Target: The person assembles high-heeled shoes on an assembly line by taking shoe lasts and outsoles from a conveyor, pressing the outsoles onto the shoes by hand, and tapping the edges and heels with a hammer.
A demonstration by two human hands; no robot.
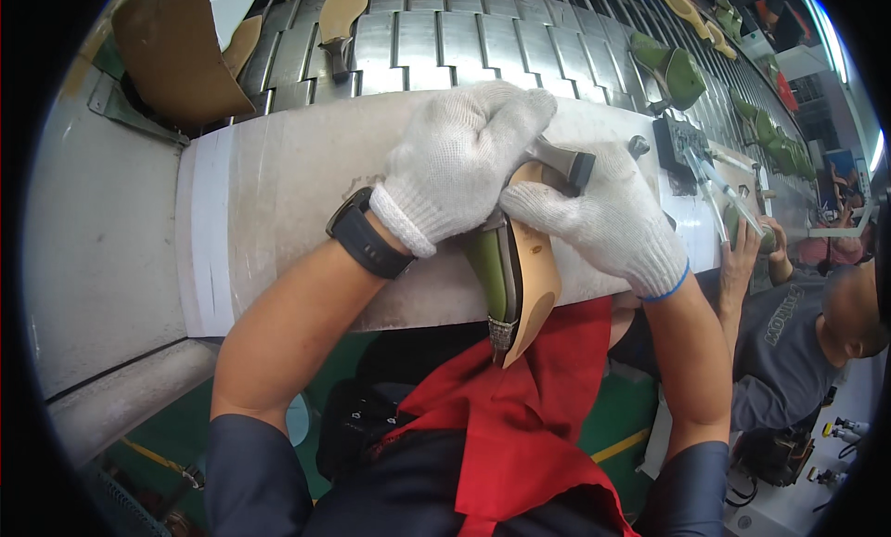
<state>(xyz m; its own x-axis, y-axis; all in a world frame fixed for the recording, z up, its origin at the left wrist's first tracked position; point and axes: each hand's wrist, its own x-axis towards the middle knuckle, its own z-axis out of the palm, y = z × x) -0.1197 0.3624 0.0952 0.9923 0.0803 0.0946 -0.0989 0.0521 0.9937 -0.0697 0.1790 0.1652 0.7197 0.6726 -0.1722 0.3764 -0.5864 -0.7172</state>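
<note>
In white knit gloves, both my hands hold a green high-heeled shoe over the worktable, its tan sole turned up and its toe toward me. My left hand is wrapped around the heel end from the left. My right hand closes on it from the right, the thumb lying on the sole by the grey heel with its dark tip. Sole and green upper lie side by side with a dark gap along the forefoot; whether they touch under my hands is hidden. A glittery band crosses the toe.
The pale worktable borders a slatted metal conveyor carrying a heeled tan sole and green shoes. A brown curved sheet stands far left. Right are a black block with brushes and a co-worker's hands.
</note>
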